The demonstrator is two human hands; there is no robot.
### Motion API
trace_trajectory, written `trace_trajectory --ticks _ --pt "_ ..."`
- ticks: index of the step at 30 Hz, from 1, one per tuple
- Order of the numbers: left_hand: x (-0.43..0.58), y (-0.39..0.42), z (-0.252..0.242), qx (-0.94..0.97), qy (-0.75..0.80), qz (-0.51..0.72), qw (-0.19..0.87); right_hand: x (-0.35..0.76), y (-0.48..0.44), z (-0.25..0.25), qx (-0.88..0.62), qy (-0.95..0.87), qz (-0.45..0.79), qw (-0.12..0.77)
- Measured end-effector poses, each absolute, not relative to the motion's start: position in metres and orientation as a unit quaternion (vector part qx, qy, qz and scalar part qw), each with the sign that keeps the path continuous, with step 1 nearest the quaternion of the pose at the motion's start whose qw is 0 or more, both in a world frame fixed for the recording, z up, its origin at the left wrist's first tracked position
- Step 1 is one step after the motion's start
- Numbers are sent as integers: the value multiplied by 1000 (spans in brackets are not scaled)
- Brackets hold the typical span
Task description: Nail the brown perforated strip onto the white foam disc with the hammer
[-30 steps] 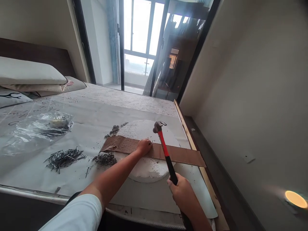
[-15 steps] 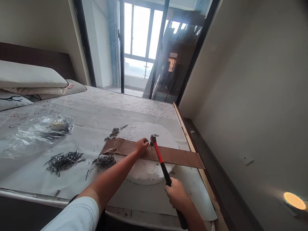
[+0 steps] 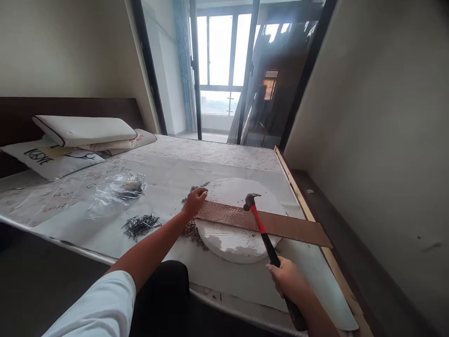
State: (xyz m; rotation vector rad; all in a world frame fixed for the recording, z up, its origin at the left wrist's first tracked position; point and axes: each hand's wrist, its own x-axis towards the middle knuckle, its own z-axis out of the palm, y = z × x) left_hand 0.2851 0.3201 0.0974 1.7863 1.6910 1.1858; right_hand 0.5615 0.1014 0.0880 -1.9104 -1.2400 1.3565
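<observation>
My right hand (image 3: 288, 280) is closed around the black grip of a claw hammer (image 3: 260, 221) with a red and black handle. Its metal head is over the middle of a long brown board (image 3: 291, 225). Rows of small dots mark the board's left half. A round white foam slab (image 3: 231, 241) lies under the board. At the board's left end is my left hand (image 3: 195, 201), with its fingers curled together; whatever they hold is hidden. Small grey stones (image 3: 195, 234) lie beside that hand, partly covered by my arm.
A pile of loose nails (image 3: 140, 226) lies left of my forearm, with a clear plastic bag (image 3: 119, 191) behind it. Pillows (image 3: 84, 131) rest at the far left. A wooden rail (image 3: 298, 187) edges the bed's right side, near the wall.
My view has turned left. Along the board, my left hand has moved from near the hammer head to the left end. My right hand still grips the hammer above the board.
</observation>
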Motion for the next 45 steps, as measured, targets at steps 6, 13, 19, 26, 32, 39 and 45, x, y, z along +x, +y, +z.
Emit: trace_trajectory --ticks 6,13,19,26,32,39,45 --pt "153 250 44 594 762 215 145 565 93 67 -635 -425 565 311" --pt "125 227 -7 589 800 -17 114 569 89 87 -604 -411 595 335" --pt "147 249 0 591 794 -79 114 579 86 100 -615 -403 579 351" --pt "161 245 25 607 784 -52 120 593 84 104 -624 -366 583 371" --pt "191 236 76 585 710 218 326 595 83 113 -624 -368 576 379" --pt "301 272 108 655 555 306 412 588 93 114 -615 -369 580 387" --pt "394 314 93 731 538 316 278 586 99 111 -613 -360 584 393"
